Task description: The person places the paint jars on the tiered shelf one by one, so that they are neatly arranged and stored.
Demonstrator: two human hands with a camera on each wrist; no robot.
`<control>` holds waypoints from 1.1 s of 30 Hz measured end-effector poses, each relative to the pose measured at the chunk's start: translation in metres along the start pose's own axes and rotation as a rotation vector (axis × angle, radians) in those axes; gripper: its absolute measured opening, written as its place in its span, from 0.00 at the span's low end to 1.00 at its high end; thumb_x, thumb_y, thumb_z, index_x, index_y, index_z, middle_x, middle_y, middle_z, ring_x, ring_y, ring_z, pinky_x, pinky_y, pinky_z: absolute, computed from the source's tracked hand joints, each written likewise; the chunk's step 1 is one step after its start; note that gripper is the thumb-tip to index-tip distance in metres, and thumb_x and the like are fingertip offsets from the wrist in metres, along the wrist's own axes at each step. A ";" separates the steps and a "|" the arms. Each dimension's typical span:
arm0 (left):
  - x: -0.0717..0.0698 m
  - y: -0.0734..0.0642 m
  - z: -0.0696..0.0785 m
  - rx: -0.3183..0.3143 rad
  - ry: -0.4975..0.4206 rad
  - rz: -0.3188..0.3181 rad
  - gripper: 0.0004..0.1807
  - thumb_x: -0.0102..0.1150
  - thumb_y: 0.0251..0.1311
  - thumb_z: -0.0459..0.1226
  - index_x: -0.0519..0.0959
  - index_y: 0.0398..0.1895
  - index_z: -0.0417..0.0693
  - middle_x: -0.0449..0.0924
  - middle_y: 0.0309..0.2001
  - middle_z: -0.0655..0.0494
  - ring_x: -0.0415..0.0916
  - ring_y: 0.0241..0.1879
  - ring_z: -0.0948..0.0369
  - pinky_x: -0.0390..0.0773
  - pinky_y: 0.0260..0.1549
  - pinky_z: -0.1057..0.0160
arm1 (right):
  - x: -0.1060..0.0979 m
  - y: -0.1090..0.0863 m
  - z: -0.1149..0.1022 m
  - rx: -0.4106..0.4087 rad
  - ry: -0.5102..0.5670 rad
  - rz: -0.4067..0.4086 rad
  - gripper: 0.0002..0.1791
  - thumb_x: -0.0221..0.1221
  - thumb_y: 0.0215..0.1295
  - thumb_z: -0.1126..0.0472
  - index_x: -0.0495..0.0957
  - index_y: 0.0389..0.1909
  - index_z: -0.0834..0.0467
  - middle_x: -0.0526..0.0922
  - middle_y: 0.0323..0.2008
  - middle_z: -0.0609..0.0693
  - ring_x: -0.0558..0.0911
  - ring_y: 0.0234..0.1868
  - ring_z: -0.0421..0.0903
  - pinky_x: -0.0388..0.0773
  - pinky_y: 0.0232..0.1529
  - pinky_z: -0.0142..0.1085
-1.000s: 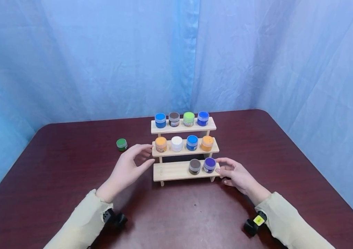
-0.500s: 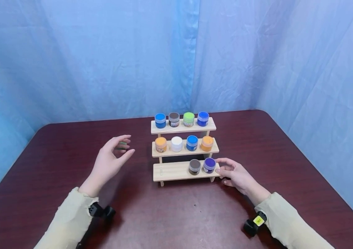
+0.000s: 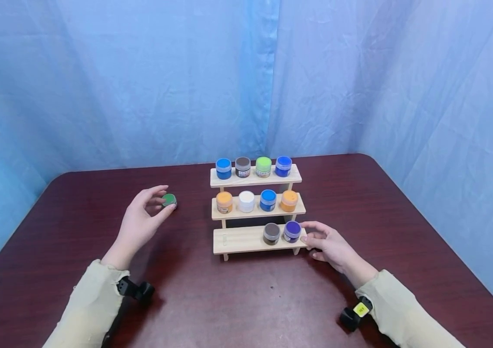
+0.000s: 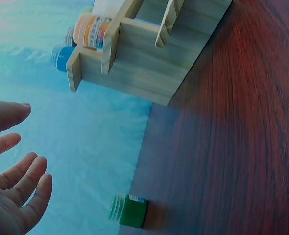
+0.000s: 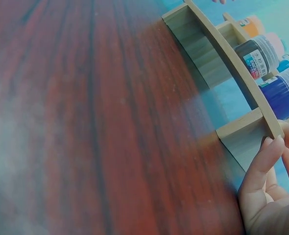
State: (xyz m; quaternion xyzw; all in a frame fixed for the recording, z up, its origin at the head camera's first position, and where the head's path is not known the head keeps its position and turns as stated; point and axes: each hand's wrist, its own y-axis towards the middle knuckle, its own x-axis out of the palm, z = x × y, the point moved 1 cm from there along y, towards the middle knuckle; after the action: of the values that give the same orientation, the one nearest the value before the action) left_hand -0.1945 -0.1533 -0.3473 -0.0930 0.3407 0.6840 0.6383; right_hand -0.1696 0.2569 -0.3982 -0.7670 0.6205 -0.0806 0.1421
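My left hand (image 3: 138,223) reaches over the left part of the table, thumb and fingers spread apart beside a green paint jar (image 3: 169,199). In the left wrist view a gap shows between its fingers and that green jar. With thumb and finger my right hand (image 3: 332,245) pinches the right end of the lowest shelf of a three-tier wooden stand (image 3: 242,241), as the right wrist view shows. A purple jar (image 3: 292,232) stands right beside those fingers, with a dark brown jar (image 3: 271,234) to its left on the same shelf.
The middle shelf carries an orange jar (image 3: 224,202), a white jar (image 3: 246,201), a blue jar (image 3: 268,200) and another orange jar (image 3: 289,200). Several more jars line the top shelf (image 3: 252,181). Blue curtains (image 3: 163,87) hang behind the dark red table (image 3: 246,304).
My left hand has moved left from the stand's side to the green jar. My right hand keeps its grip on the lowest shelf's end, and the stand has barely moved.
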 end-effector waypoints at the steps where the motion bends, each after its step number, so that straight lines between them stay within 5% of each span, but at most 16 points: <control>1: 0.000 0.000 -0.001 -0.006 0.001 -0.007 0.25 0.61 0.60 0.36 0.71 0.61 0.43 0.73 0.54 0.43 0.75 0.49 0.48 0.78 0.48 0.57 | 0.000 0.000 0.000 -0.002 0.002 -0.003 0.15 0.58 0.63 0.65 0.73 0.50 0.50 0.75 0.26 0.41 0.72 0.27 0.37 0.72 0.23 0.26; 6: 0.001 0.002 -0.005 -0.034 -0.010 -0.023 0.27 0.62 0.60 0.37 0.70 0.62 0.42 0.72 0.54 0.40 0.74 0.51 0.46 0.76 0.51 0.48 | 0.000 -0.001 0.001 -0.007 0.002 -0.010 0.16 0.57 0.63 0.65 0.73 0.50 0.50 0.75 0.26 0.41 0.73 0.27 0.37 0.72 0.23 0.26; 33: 0.011 0.024 -0.036 -0.227 -0.052 -0.061 0.30 0.60 0.61 0.39 0.66 0.65 0.42 0.59 0.66 0.38 0.60 0.65 0.43 0.65 0.63 0.45 | 0.001 -0.001 -0.001 0.002 -0.019 0.006 0.19 0.58 0.64 0.65 0.70 0.56 0.56 0.75 0.26 0.42 0.73 0.27 0.38 0.72 0.24 0.27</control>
State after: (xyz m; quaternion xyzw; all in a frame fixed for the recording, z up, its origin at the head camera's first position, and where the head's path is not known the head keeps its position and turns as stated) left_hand -0.2296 -0.1642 -0.3721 -0.1572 0.2416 0.7004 0.6529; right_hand -0.1689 0.2561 -0.3966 -0.7658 0.6212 -0.0735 0.1489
